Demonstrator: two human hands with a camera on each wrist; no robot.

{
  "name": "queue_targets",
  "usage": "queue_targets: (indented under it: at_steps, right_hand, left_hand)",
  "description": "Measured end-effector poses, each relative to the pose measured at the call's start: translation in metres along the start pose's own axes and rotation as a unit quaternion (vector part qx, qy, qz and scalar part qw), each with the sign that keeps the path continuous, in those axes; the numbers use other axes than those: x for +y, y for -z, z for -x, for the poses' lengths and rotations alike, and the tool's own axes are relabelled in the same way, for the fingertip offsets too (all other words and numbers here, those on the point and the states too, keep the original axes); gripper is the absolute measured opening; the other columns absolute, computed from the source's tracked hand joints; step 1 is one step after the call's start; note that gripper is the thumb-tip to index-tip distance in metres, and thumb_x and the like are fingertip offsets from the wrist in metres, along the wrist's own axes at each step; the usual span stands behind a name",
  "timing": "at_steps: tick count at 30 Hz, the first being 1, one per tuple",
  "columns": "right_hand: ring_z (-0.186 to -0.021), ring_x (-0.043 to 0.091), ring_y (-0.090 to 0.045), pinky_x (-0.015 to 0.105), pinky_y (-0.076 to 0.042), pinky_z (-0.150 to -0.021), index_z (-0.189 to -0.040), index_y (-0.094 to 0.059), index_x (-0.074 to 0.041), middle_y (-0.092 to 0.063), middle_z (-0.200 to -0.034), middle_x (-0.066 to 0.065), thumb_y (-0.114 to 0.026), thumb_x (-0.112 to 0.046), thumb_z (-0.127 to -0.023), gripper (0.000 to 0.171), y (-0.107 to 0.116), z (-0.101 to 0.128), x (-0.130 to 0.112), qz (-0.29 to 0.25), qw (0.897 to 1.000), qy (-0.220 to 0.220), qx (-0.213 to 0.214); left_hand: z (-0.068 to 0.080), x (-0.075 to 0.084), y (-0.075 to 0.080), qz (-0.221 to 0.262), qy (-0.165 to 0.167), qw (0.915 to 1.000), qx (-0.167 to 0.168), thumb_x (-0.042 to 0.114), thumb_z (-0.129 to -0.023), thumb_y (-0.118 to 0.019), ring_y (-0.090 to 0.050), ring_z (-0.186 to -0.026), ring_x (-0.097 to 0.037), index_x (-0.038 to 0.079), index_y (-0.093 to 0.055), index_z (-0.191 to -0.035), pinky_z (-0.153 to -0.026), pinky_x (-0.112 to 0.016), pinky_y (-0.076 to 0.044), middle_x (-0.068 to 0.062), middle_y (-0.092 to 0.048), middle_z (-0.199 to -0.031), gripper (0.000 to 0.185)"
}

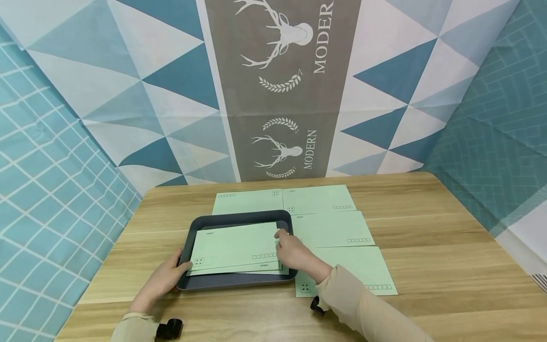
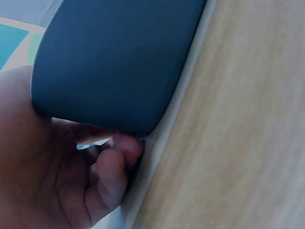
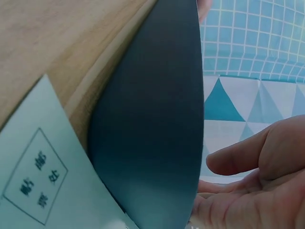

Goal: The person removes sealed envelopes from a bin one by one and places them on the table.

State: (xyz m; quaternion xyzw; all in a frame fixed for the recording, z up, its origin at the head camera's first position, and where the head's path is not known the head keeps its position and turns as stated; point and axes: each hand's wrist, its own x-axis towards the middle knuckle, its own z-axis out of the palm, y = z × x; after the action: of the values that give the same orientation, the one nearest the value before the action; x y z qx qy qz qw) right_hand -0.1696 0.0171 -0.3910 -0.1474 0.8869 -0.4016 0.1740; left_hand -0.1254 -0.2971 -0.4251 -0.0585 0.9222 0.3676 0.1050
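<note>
My left hand point(image 1: 164, 280) grips the near left corner of the dark tray point(image 1: 237, 282), fingers curled under its rim. The tray sits flat on the wooden table point(image 1: 427, 247). A green envelope point(image 1: 232, 244) lies inside: thin, light, flexible, likely slippery. My right hand point(image 1: 295, 254) presses its right edge with straight fingers; take hold there.

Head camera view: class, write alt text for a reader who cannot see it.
A right hand presses a pale green paper envelope into a dark grey plastic tray, whose left edge the left hand grips. Four more green envelopes lie around the tray on the light wooden table.
</note>
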Motion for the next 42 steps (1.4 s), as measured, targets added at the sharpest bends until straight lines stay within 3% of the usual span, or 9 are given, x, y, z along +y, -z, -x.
queue_targets:
  at_steps: [11, 20, 22, 25, 29, 42]
  right_hand:
    - [-0.04, 0.009, -0.03, 0.023, -0.029, -0.039, -0.128, -0.038, 0.007, -0.04, -0.053, -0.001, -0.035, -0.008, -0.097, 0.035, -0.007, 0.004, 0.0, 0.016, 0.999, 0.019, 0.031]
    - [-0.046, 0.011, -0.036, 0.025, -0.033, -0.044, -0.126, -0.04, 0.008, -0.053, -0.072, 0.006, -0.041, -0.009, -0.095, 0.036, -0.008, 0.006, 0.001, 0.006, 0.998, 0.03, 0.055]
    - [-0.052, 0.013, -0.041, 0.026, -0.037, -0.048, -0.125, -0.041, 0.007, -0.054, -0.076, 0.007, -0.043, -0.009, -0.094, 0.035, -0.009, 0.006, 0.001, 0.013, 0.998, 0.032, 0.062]
    - [-0.073, 0.018, -0.053, 0.031, -0.044, -0.061, -0.123, -0.044, 0.006, -0.057, -0.095, 0.012, -0.049, -0.009, -0.091, 0.035, -0.009, 0.007, 0.0, 0.012, 0.996, 0.039, 0.076]
    - [-0.096, 0.025, -0.056, 0.035, -0.048, -0.072, -0.118, -0.048, 0.004, -0.052, -0.114, 0.017, -0.056, -0.006, -0.086, 0.034, -0.008, 0.007, 0.0, -0.024, 0.994, 0.044, 0.094]
    - [-0.078, 0.016, -0.054, 0.027, -0.045, -0.06, -0.106, -0.048, -0.001, -0.051, -0.098, 0.009, -0.075, -0.014, -0.073, 0.045, -0.011, -0.001, 0.006, -0.082, 0.99, 0.035, 0.111]
  left_hand:
    - [0.0, 0.0, 0.0, 0.002, -0.006, 1.0, -0.002, 0.029, -0.094, -0.044, -0.054, -0.075, -0.022, -0.002, -0.026, -0.138, -0.05, -0.033, -0.046, -0.031, -0.045, -0.123, 0.057]
    - [-0.001, -0.002, -0.001, 0.003, 0.001, 1.0, 0.002, 0.027, -0.093, -0.046, -0.054, -0.073, -0.021, -0.001, -0.027, -0.139, -0.049, -0.033, -0.046, -0.031, -0.045, -0.123, 0.058]
    - [-0.001, -0.002, -0.001, 0.004, 0.002, 1.0, 0.002, 0.028, -0.092, -0.046, -0.054, -0.072, -0.021, -0.001, -0.027, -0.139, -0.048, -0.033, -0.046, -0.03, -0.046, -0.122, 0.058]
    - [-0.001, -0.002, -0.001, 0.005, 0.003, 1.0, 0.002, 0.028, -0.092, -0.046, -0.054, -0.072, -0.02, -0.001, -0.027, -0.139, -0.048, -0.033, -0.046, -0.03, -0.046, -0.122, 0.058]
    - [-0.001, -0.003, -0.001, 0.004, 0.001, 1.0, 0.003, 0.027, -0.093, -0.046, -0.054, -0.073, -0.021, -0.001, -0.027, -0.139, -0.049, -0.033, -0.046, -0.03, -0.046, -0.122, 0.057]
    - [0.0, -0.001, 0.0, -0.002, -0.006, 1.0, 0.003, 0.028, -0.094, -0.044, -0.055, -0.078, -0.023, -0.003, -0.026, -0.138, -0.049, -0.032, -0.046, -0.031, -0.045, -0.124, 0.057]
